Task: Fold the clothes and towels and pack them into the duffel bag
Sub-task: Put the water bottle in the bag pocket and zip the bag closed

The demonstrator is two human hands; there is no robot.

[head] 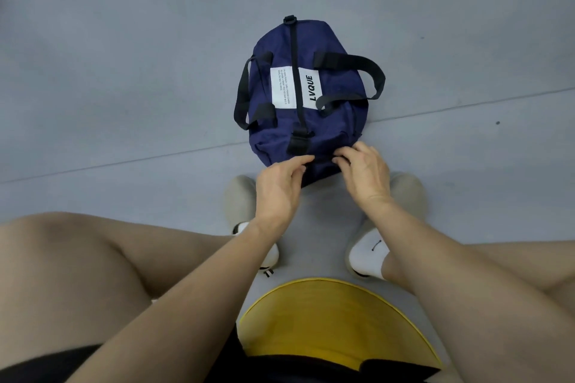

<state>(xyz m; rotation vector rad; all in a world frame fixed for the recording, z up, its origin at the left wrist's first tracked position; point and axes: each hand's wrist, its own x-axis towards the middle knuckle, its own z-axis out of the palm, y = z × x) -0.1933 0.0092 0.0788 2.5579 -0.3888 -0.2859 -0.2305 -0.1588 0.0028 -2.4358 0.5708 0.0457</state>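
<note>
A navy duffel bag (329, 121) with a white label and black straps lies on the grey floor in front of me, its zip closed. Two black carry handles (370, 71) stick out to its left and right. My left hand (280, 186) pinches the fabric at the bag's near end with curled fingers. My right hand (364, 171) grips the same near end just to the right, fingertips curled onto the cloth. No clothes or towels show outside the bag.
I sit on a yellow stool (336, 317) with my bare knees to either side and my feet in white socks and beige slippers (404, 193) just behind the bag. Grey floor (124, 71) stretches all around.
</note>
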